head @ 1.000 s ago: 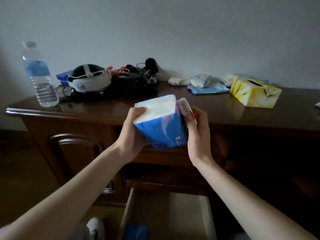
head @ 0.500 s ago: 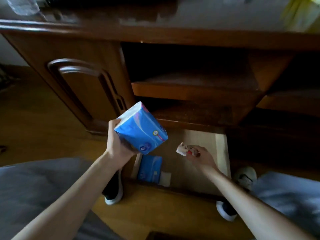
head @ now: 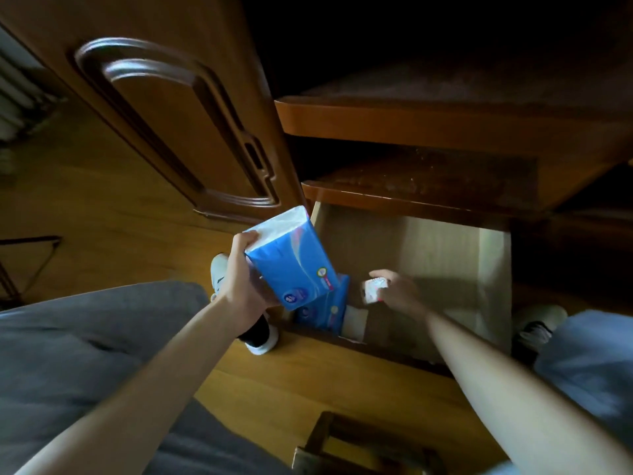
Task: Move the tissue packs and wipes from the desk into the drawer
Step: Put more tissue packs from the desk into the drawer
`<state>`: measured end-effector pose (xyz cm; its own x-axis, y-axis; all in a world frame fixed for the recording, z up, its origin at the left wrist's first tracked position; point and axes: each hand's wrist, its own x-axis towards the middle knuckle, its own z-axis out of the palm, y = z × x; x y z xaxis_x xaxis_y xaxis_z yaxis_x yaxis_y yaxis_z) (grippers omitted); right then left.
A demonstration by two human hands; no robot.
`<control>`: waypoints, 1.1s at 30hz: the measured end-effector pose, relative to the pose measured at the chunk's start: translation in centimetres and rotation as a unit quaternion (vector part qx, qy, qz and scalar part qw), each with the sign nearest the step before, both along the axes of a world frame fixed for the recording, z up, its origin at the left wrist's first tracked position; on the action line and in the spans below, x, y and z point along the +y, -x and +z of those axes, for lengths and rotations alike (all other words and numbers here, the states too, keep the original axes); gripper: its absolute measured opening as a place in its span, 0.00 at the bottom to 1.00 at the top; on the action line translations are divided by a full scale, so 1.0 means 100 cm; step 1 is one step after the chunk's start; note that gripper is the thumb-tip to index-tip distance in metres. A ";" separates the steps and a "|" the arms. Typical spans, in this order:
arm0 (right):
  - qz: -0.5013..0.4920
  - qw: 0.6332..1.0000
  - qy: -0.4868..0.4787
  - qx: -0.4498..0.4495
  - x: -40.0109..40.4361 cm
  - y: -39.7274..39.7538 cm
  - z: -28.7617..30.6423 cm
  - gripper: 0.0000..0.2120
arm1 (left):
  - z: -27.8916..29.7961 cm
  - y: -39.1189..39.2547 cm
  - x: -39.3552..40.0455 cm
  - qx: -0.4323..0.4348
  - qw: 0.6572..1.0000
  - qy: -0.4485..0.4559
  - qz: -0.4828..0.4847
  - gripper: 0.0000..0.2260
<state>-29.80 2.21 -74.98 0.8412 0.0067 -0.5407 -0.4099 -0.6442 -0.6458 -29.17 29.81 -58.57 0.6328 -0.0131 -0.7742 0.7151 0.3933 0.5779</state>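
My left hand grips a blue tissue pack with a white top, tilted over the left front corner of the open drawer. Under it, a second blue tissue pack lies inside the drawer at its left side, partly hidden. My right hand is low inside the drawer and holds a small white wipes pack in its fingers. The desk top is out of view.
A dark cupboard door with an arched moulding stands left of the drawer. Two wooden shelves jut out above it. My shoes rest on the wooden floor at the drawer's front, and a wooden stool is below.
The view has tipped down from the desk top to the drawer. Both hands dropped: the left brought the blue pack over the drawer's left corner, the right carried the small pack into the drawer.
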 end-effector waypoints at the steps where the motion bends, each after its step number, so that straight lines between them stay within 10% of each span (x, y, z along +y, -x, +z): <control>1: 0.002 1.000 -0.005 0.009 0.003 -0.004 -0.004 0.23 | -0.002 0.000 0.001 0.004 1.000 -0.005 -0.003 0.32; 15: -0.290 0.957 -0.017 0.021 0.023 -0.021 -0.041 0.18 | -0.020 0.001 0.017 0.034 0.998 -0.051 -0.017 0.27; 33: -0.068 0.997 0.018 0.013 0.033 -0.002 -0.034 0.29 | -0.016 0.002 0.012 0.028 0.997 -0.055 -0.042 0.26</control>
